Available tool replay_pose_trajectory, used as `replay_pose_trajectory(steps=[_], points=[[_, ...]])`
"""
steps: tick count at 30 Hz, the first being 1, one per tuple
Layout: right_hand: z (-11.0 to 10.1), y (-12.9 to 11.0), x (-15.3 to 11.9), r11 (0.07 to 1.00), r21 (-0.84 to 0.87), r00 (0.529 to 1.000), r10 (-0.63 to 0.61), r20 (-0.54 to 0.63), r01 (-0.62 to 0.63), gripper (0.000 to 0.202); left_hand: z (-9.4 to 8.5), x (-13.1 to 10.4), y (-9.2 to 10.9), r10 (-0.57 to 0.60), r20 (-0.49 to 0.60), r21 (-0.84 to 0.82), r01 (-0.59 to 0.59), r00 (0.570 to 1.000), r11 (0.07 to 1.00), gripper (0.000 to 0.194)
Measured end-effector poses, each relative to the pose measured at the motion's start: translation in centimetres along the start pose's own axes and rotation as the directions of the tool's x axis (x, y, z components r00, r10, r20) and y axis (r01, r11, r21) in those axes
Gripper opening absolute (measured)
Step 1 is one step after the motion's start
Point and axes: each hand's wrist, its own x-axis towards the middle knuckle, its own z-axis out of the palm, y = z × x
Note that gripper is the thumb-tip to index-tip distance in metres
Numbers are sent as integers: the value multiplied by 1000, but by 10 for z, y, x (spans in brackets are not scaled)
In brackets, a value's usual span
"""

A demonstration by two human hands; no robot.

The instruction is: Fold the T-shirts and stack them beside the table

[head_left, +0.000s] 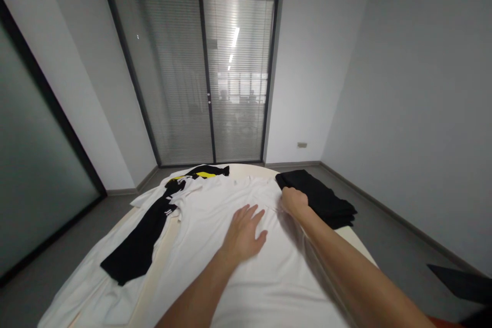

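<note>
A white T-shirt lies spread over the table, its neckline at the far side and its body running toward me. My left hand rests on the middle of the shirt, palm down with the fingers spread. Over at the shirt's right edge, near the sleeve, my right hand is closed, with the fingers curled on the white cloth. Just beyond that hand sits a folded stack of black clothes. The fabric inside the right fist is mostly hidden.
On the left of the table lie black garments, a piece with yellow, and more white clothing. Behind stands a glass door with blinds. A dark flat object juts in at lower right.
</note>
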Motion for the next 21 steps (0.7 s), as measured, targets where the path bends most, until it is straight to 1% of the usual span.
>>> replay_pose_trajectory(steps=[1, 2, 4, 5, 8, 9, 12, 13, 14, 16, 19, 20, 21], points=[[0, 4, -2, 1000, -1, 1000, -4, 25, 4, 27, 1, -4, 8, 80, 36, -34, -78, 996, 996, 61], [0, 8, -5, 1000, -1, 999, -12, 42, 12, 26, 3, -8, 16, 161, 84, -68, -156, 983, 985, 64], [2, 12, -12, 999, 2, 998, -33, 54, 33, 28, 7, -17, 31, 297, 171, -113, -281, 939, 953, 69], [3, 14, -15, 999, 4, 998, -43, 51, 42, 30, 8, -21, 38, 344, 194, -118, -326, 919, 938, 68], [7, 16, -23, 998, 16, 998, -56, 25, 56, 31, 7, -30, 56, 459, 184, -98, -448, 869, 889, 56], [7, 16, -24, 998, 22, 998, -58, 17, 57, 32, 4, -33, 61, 509, 178, -94, -500, 842, 861, 53], [8, 18, -24, 998, 47, 999, -52, 7, 52, 31, -2, -44, 77, 655, 185, -94, -650, 733, 754, 54], [8, 19, -23, 997, 58, 999, -48, 10, 48, 31, -3, -49, 82, 681, 186, -82, -680, 708, 729, 55], [8, 19, -23, 997, 70, 999, -44, 15, 42, 31, -2, -53, 88, 696, 185, -57, -700, 693, 712, 55], [9, 19, -22, 995, 95, 999, -33, 26, 30, 33, 4, -62, 98, 726, 171, 21, -740, 666, 673, 49], [11, 19, -22, 991, 132, 999, -28, 36, 23, 37, 23, -71, 110, 791, 147, 127, -804, 594, 580, 44], [12, 20, -23, 989, 145, 999, -32, 39, 26, 38, 30, -73, 113, 802, 143, 151, -813, 580, 562, 45], [12, 20, -23, 987, 157, 998, -38, 43, 31, 38, 37, -75, 115, 806, 143, 167, -816, 575, 553, 46]])
